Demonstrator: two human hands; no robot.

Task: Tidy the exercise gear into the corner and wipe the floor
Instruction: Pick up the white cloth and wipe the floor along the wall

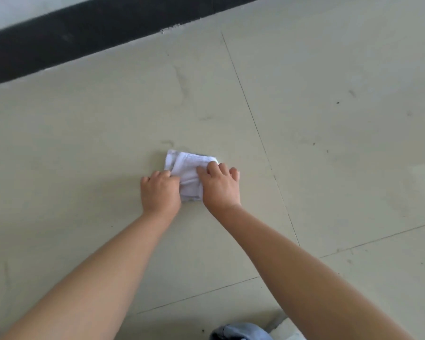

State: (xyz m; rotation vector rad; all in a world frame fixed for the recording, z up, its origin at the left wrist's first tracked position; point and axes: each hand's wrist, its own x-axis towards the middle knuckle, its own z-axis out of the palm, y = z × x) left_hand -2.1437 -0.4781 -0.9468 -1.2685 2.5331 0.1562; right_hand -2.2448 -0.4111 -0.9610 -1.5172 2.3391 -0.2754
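A folded white cloth lies flat on the pale tiled floor in the middle of the head view. My left hand grips its left edge with curled fingers. My right hand presses on its right side, fingers bent over the fabric. Both arms reach forward from the bottom of the frame. The near part of the cloth is hidden between my hands. No exercise gear is in view.
A black skirting band runs along the foot of the white wall at the top left. Dark scuffs and specks mark the tiles. A knee in blue denim shows at the bottom edge.
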